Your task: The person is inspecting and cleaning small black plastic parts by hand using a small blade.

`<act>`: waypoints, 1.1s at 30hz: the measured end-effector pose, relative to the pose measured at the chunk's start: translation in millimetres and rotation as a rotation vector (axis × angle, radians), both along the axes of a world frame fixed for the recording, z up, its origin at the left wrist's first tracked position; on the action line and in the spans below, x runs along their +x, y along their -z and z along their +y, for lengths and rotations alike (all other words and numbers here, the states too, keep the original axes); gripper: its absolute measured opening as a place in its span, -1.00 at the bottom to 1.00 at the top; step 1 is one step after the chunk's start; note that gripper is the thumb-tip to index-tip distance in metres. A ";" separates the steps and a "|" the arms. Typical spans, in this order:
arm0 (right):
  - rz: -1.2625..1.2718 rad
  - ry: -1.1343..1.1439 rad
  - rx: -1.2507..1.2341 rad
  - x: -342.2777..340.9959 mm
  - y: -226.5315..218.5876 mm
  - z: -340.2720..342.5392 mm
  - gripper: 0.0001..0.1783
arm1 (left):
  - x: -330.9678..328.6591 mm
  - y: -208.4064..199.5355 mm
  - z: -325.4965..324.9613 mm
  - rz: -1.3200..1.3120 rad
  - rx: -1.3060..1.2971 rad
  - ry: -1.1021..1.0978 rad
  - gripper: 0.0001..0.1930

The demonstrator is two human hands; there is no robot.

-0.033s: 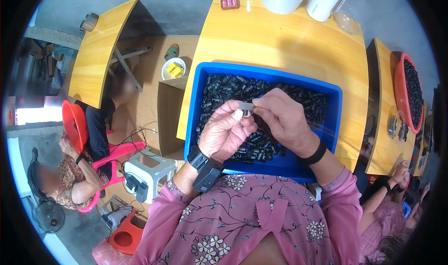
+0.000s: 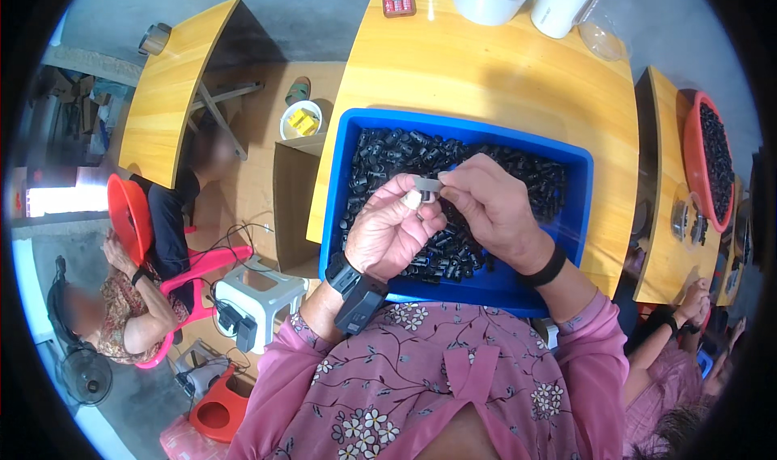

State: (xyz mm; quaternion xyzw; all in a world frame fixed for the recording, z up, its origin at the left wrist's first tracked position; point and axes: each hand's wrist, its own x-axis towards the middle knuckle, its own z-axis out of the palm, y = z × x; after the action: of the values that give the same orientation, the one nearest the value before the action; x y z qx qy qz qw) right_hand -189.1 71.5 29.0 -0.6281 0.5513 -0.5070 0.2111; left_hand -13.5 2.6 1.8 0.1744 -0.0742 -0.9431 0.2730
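Surface: yellow wooden table (image 2: 486, 71), blue tray (image 2: 581, 217) of small black parts (image 2: 388, 156) on it.
Part: small grey piece (image 2: 427, 186) above the tray (between both hands).
Left hand (image 2: 392, 233): your fingertips pinch the piece.
Right hand (image 2: 494, 209): your fingertips pinch its other end.

You wear a pink top printed with dark vines and pale flowers, its sleeves ending just short of both wrists. Your left wrist (image 2: 354, 288) carries a black strap with a boxy black device; your right wrist (image 2: 544, 269) has a plain black band.
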 end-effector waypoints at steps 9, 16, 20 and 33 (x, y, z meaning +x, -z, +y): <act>-0.551 0.018 0.260 -0.3 -6.8 -0.3 -0.77 | -2.7 -5.5 -1.6 0.008 0.003 0.076 -0.84; -0.493 -0.109 0.296 -6.8 -1.5 -2.3 -0.84 | -3.6 -7.6 -2.2 -0.022 -0.050 0.153 -0.89; -0.640 -0.120 0.307 -5.9 1.0 -1.6 -0.90 | -4.4 -7.4 -2.9 -0.020 -0.050 0.161 -0.88; -0.423 -0.028 0.173 -9.2 0.0 -1.1 -0.83 | -3.3 -3.1 -3.0 0.003 -0.066 0.118 -0.86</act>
State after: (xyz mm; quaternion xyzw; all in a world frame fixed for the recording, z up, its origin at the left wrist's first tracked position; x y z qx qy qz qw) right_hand -198.2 70.5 29.0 -0.4951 0.5275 -0.5752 0.3819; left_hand -16.8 -0.5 4.9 0.1592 -0.1151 -0.9549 0.2227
